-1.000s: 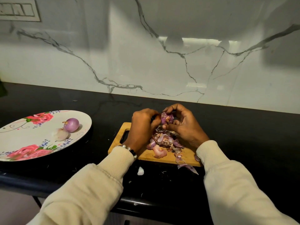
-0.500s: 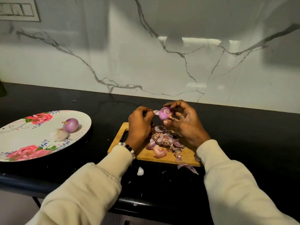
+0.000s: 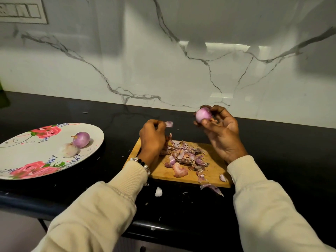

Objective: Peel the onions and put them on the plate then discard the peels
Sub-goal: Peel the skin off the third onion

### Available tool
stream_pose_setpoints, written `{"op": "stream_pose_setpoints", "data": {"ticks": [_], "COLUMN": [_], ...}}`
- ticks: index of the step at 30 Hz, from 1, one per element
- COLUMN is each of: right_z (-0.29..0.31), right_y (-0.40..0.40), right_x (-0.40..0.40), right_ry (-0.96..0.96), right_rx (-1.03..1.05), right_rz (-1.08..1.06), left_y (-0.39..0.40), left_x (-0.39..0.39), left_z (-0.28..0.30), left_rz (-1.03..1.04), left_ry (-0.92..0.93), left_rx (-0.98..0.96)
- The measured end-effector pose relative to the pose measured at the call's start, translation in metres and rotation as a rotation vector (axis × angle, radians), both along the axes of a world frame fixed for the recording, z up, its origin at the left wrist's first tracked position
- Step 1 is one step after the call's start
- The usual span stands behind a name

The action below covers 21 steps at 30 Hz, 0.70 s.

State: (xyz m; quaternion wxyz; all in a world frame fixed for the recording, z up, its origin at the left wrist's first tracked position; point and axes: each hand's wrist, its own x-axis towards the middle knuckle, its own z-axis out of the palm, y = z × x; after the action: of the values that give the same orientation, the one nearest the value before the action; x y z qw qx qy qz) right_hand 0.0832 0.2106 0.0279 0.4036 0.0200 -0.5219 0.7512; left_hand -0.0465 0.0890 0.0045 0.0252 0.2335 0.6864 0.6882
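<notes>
My right hand [image 3: 222, 131] holds a small pink-purple onion [image 3: 203, 115] raised above the back right of the wooden cutting board [image 3: 214, 170]. My left hand [image 3: 151, 138] hovers over the board's left end and pinches a small piece of peel [image 3: 169, 124]. A heap of purple and brown peels [image 3: 183, 155] lies in the middle of the board. On the floral plate [image 3: 27, 153] at the left lie a purple onion [image 3: 81, 139] and a pale onion [image 3: 68, 149], side by side.
Stray peel bits [image 3: 211, 188] and a white scrap [image 3: 158, 191] lie on the black counter in front of the board. A marble wall runs behind the counter. The counter's front edge is just below my forearms. Something green [image 3: 3, 99] shows at the far left.
My hands have drawn apart. The right hand lifted the onion up and to the right; the left hand pulled away to the left with a strip of peel.
</notes>
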Motion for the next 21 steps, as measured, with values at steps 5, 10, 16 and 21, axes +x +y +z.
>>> {"op": "stream_pose_setpoints", "data": {"ticks": [5,10,16,21], "right_z": [0.0,-0.003,-0.008,-0.011], "right_y": [-0.001,-0.005,-0.005,-0.005], "right_x": [0.0,-0.002,-0.002,-0.002], "right_ry": [-0.007,-0.087,-0.216,-0.317], "right_rx": [-0.055,0.069,0.272,0.375], "right_rz": [0.111,0.177,0.037,-0.05], "left_y": [-0.002,-0.002,-0.005,-0.006], "left_x": [0.011,0.01,0.009,0.013], "left_z": [-0.005,-0.003,0.001,0.005], "left_rz": [-0.075,-0.107,-0.093,-0.227], "left_ry": [0.374,0.408,0.44,0.44], "left_rx": [-0.107,-0.039,0.011,0.087]}}
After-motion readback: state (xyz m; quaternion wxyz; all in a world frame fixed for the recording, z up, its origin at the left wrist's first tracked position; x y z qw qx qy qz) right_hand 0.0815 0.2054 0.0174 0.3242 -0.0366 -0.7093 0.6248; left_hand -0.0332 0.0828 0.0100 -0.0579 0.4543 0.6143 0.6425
